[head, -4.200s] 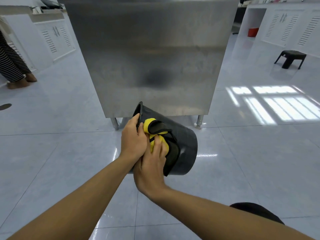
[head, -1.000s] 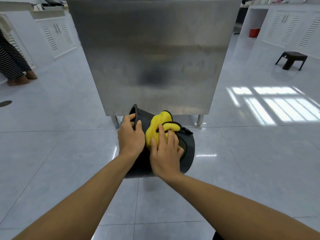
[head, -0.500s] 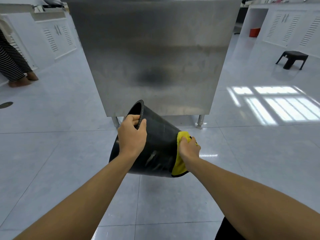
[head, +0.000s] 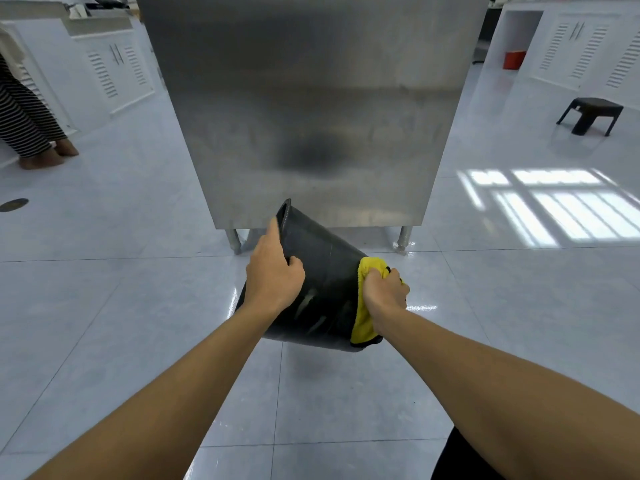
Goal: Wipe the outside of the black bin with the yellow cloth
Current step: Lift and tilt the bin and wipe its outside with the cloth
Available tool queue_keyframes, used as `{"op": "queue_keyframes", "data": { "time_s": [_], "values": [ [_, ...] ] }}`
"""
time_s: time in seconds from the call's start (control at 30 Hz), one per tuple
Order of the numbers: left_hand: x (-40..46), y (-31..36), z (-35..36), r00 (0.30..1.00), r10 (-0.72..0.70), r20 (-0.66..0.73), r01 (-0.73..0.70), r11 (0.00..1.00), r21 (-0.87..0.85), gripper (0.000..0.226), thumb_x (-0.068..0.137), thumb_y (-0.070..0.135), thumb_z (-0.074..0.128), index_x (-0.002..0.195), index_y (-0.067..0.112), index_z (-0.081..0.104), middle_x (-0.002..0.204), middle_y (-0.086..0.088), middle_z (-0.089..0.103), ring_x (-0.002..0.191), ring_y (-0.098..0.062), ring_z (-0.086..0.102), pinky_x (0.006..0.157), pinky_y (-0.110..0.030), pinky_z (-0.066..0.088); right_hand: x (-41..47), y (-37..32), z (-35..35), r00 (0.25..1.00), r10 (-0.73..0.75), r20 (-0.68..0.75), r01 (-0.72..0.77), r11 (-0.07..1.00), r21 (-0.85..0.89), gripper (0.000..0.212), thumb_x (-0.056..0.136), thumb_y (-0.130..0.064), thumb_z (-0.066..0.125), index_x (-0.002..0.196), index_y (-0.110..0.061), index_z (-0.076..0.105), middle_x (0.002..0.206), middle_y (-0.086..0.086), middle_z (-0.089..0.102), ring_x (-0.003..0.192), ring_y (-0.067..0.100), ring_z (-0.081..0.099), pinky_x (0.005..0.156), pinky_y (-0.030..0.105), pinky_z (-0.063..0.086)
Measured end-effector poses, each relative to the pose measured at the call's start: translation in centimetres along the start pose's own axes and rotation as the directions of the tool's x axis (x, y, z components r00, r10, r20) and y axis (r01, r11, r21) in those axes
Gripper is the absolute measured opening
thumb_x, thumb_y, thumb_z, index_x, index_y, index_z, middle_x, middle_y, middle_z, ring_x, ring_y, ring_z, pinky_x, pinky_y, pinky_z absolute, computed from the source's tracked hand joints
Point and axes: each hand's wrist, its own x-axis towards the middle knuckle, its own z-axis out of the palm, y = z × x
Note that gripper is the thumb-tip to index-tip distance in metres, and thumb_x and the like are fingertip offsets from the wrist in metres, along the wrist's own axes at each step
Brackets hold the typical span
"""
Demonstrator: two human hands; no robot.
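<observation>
The black bin (head: 322, 282) is held off the floor, tilted on its side with its open rim pointing up and to the left. My left hand (head: 273, 275) grips that rim, thumb on the outer wall. My right hand (head: 384, 296) is closed on the yellow cloth (head: 362, 323) and presses it against the bin's bottom end on the right. Part of the cloth hangs down along the base edge. The bin's inside is hidden.
A tall stainless steel cabinet (head: 311, 98) on short legs stands just behind the bin. White louvred cupboards line both sides. A black stool (head: 590, 114) sits at the right. A person in striped trousers (head: 24, 116) stands at the far left. The floor is glossy grey tile.
The cloth moved from the bin's side wall, where my right hand rubbed it, to the bin's bottom end. The bin has tipped, its rim now higher. My left hand kept its hold on the rim.
</observation>
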Motion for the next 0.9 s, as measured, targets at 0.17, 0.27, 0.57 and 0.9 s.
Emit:
{"op": "queue_keyframes", "data": {
  "time_s": [0.17,0.27,0.57,0.9],
  "values": [
    [-0.1,-0.3,0.1,0.999,-0.033,-0.025,0.029,0.991,-0.129,0.053,0.088,-0.002,0.068,0.135,0.012,0.047,0.127,-0.007,0.057,0.114,-0.026,0.06,0.088,-0.03,0.056,0.5,-0.1,-0.6,1.0,0.001,-0.016,-0.002,1.0,-0.007,0.063,0.101,-0.037,0.038,0.16,-0.021,0.024,0.163,0.011,0.026,0.145,0.041,0.033,0.116,0.057,0.033],
    [-0.2,-0.2,-0.3,1.0,-0.004,-0.001,0.004,0.993,-0.12,0.051,0.093,0.001,0.066,0.141,0.011,0.051,0.133,-0.008,0.062,0.121,-0.026,0.06,0.096,-0.033,0.053,0.7,-0.1,-1.0,0.999,0.041,-0.02,-0.041,0.999,0.005,0.063,0.098,-0.037,0.04,0.159,-0.023,0.028,0.161,0.009,0.03,0.142,0.041,0.037,0.115,0.057,0.034],
    [-0.2,-0.5,-0.5,0.986,-0.015,0.167,0.049,0.978,-0.201,0.068,0.099,0.011,0.06,0.158,0.026,0.031,0.139,0.005,0.056,0.097,-0.003,0.058,0.076,-0.004,0.051,0.5,-0.2,-1.7,0.999,-0.027,-0.045,0.025,0.999,-0.041,0.064,0.099,-0.032,0.043,0.159,-0.017,0.029,0.162,0.011,0.031,0.145,0.038,0.034,0.114,0.054,0.035],
    [-0.5,0.2,0.9,0.993,-0.086,0.075,0.106,0.936,-0.336,0.018,0.093,0.016,0.067,0.11,0.019,0.07,0.09,0.0,0.078,0.087,-0.021,0.074,0.083,-0.05,0.06,-7.5,-0.4,2.1,0.875,-0.468,0.123,0.479,0.874,-0.085,0.052,0.108,-0.031,0.034,0.159,-0.027,0.03,0.157,0.005,0.035,0.138,0.027,0.041,0.104,0.04,0.037]
  ]
}}
